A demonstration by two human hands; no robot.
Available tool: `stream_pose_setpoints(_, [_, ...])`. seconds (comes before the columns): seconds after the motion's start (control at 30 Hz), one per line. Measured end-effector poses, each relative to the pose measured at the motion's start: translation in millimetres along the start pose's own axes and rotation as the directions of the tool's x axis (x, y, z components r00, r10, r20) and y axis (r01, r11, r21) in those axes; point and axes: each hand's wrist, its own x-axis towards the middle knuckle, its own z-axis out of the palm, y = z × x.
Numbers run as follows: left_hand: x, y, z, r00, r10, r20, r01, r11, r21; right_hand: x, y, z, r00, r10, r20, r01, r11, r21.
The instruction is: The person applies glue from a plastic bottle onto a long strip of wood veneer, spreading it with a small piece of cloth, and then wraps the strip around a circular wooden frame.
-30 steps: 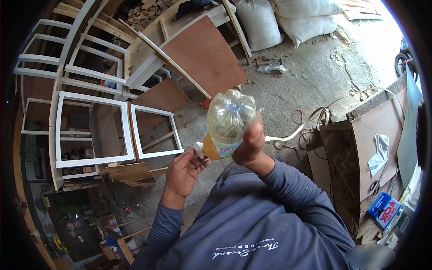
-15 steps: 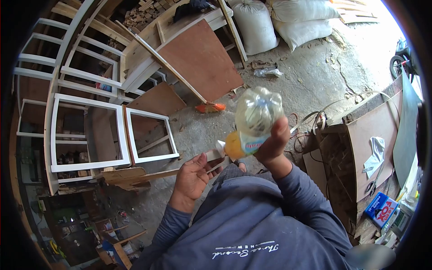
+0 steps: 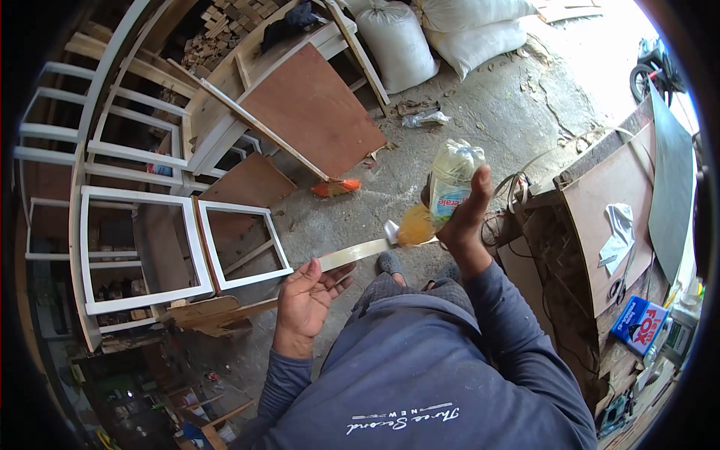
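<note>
My left hand (image 3: 306, 304) pinches one end of a long, pale, flat strip (image 3: 356, 253) between thumb and fingers. The strip runs up and to the right from there, toward the white tip of a bottle. My right hand (image 3: 471, 221) is wrapped round that clear plastic bottle (image 3: 450, 178), which has a printed label and is tipped with its neck down toward the left. Yellowish liquid has gathered at the neck end. The white tip (image 3: 391, 231) sits right at the strip, and the strip's far end is hidden behind the bottle.
White-painted frames (image 3: 244, 236) stand at the left, with a brown board (image 3: 315, 109) beyond them. An orange packet (image 3: 337, 187) lies on the concrete floor. Full white sacks (image 3: 394, 49) stand at the back. On the right bench are scissors (image 3: 616, 291), a cloth (image 3: 618, 234) and a blue can (image 3: 640, 325).
My hands have moved apart, and more of the pale strip shows between them. The bottle has shifted right, with its label more in view. The whole view has shifted slightly.
</note>
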Motion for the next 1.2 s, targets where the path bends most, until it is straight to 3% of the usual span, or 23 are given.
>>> stream_pose_setpoints(0.13, [1,4,0,0.999,0.036,-0.021,-0.037,0.998,-0.047,-19,7,35,0.998,-0.011,-0.069,0.030,0.957,0.288])
stream_pose_setpoints(0.23, [-2,14,-3,0.995,0.075,-0.069,-0.077,0.996,-0.034,-23,11,23,0.999,0.018,-0.039,-0.003,0.939,0.343])
stream_pose_setpoints(0.33, [-5,20,-2,0.993,0.106,-0.057,-0.103,0.993,0.054,-16,3,-1,0.993,0.022,-0.119,0.000,0.983,0.183])
stream_pose_setpoints(0.5, [-8,21,4,0.994,0.110,-0.027,-0.105,0.986,0.131,-21,-8,19,0.999,-0.021,-0.024,0.026,0.963,0.268])
stream_pose_setpoints(0.63, [-4,15,11,0.996,0.080,-0.037,-0.076,0.992,0.101,-29,-16,50,0.976,-0.169,0.139,0.138,0.969,0.206])
stream_pose_setpoints(0.77, [-6,23,15,0.993,0.119,-0.006,-0.119,0.991,0.065,-20,-28,4,0.990,-0.062,0.124,0.036,0.979,0.202])
stream_pose_setpoints(0.87, [-7,25,4,0.993,0.119,0.020,-0.120,0.988,0.097,-12,-15,-24,1.000,0.018,-0.020,-0.012,0.966,0.256])
stream_pose_setpoints(0.93, [-6,23,8,0.992,0.119,0.033,-0.121,0.989,0.087,-13,-16,-10,0.999,-0.002,-0.041,0.015,0.952,0.306])
stream_pose_setpoints(1.13, [-1,18,21,0.993,0.105,0.060,-0.112,0.985,0.130,-29,-37,62,0.978,-0.173,0.118,0.137,0.954,0.266])
stream_pose_setpoints(1.2, [-4,20,25,0.991,0.122,0.052,-0.128,0.981,0.145,-24,-34,54,0.985,-0.150,0.084,0.129,0.968,0.215])
